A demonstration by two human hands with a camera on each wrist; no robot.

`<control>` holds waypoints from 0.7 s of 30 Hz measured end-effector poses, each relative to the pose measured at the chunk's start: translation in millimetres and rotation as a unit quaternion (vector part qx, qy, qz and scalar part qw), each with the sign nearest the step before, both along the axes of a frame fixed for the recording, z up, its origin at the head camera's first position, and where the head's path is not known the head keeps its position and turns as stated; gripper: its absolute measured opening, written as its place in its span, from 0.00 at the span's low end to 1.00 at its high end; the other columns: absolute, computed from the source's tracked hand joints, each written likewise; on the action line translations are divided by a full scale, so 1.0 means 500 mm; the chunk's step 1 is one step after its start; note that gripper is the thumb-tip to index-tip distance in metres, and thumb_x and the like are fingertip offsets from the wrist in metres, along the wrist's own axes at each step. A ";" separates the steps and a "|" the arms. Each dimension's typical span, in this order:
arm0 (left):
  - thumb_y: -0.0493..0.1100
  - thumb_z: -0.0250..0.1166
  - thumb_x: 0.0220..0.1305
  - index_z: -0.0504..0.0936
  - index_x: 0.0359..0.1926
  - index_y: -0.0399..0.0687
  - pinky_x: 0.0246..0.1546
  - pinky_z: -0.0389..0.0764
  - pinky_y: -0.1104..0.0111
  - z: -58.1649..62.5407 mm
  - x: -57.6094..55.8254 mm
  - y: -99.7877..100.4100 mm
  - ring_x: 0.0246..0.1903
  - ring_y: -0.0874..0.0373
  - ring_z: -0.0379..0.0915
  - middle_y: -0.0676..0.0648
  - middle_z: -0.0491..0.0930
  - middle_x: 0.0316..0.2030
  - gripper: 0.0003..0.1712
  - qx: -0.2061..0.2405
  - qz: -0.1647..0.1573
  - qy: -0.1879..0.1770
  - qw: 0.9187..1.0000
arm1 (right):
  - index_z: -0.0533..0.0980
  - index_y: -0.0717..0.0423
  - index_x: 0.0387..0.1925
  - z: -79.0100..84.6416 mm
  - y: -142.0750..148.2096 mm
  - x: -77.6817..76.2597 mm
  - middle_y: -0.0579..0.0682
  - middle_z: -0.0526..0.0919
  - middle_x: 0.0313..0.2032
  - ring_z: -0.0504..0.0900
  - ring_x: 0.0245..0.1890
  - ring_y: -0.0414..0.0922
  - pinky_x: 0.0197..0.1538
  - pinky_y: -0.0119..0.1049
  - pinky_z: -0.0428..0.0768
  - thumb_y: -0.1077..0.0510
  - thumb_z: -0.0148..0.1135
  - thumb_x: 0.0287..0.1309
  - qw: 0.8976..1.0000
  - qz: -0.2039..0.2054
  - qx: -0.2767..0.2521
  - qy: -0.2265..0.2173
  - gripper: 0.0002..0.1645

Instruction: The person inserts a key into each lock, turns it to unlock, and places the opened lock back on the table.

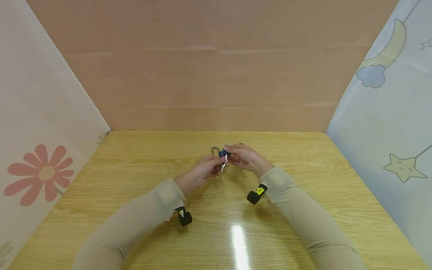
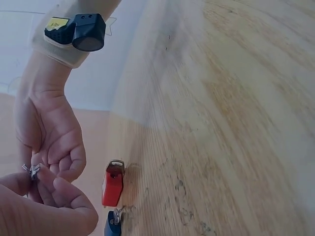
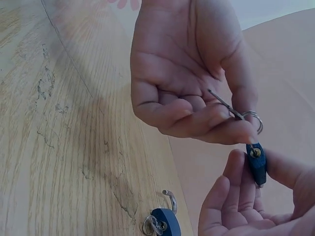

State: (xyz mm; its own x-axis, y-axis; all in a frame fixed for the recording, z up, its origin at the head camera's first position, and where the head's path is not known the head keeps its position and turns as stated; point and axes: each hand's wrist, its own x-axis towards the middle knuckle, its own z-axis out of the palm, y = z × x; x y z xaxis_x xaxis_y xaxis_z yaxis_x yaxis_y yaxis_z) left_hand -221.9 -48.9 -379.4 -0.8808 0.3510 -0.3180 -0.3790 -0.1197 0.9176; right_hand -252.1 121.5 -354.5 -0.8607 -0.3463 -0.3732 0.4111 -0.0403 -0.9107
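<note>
A small blue padlock (image 3: 258,172) is pinched between the thumb and fingers of my right hand (image 1: 246,156), its brass keyhole facing the other hand. My left hand (image 1: 205,168) pinches a key, with its fingertips right at that keyhole. From the same ring (image 3: 253,118) hangs a second silver key (image 3: 224,102). In the left wrist view, the left thumb and finger hold the keys (image 2: 33,170), and the right hand (image 2: 51,128) hides the padlock. Another blue padlock (image 3: 167,222) lies on the table with its shackle open and keys at its keyhole.
A red padlock (image 2: 113,184) stands on the wooden table (image 1: 141,157) near the second blue one. Pinkish-brown sheeting (image 1: 216,75) rises behind the table. Printed side panels flank it, with a flower (image 1: 46,173) at left and a star (image 1: 405,167) at right.
</note>
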 end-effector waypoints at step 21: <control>0.43 0.56 0.72 0.78 0.47 0.32 0.37 0.71 0.70 0.004 -0.004 0.016 0.28 0.63 0.72 0.51 0.81 0.29 0.16 0.030 0.027 0.000 0.999 | 0.65 0.67 0.58 -0.004 -0.009 0.007 0.43 0.77 0.36 0.79 0.30 0.33 0.40 0.25 0.75 0.56 0.52 0.71 0.998 -0.023 0.031 0.041 0.22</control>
State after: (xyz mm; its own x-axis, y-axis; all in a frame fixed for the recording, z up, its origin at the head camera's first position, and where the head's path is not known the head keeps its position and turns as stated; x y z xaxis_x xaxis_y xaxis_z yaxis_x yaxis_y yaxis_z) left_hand -224.0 -41.0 -377.2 -0.8990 0.3205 -0.2986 -0.3711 -0.1950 0.9079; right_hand -248.7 117.0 -356.6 -0.9039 -0.2845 -0.3196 0.3334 -0.0004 -0.9428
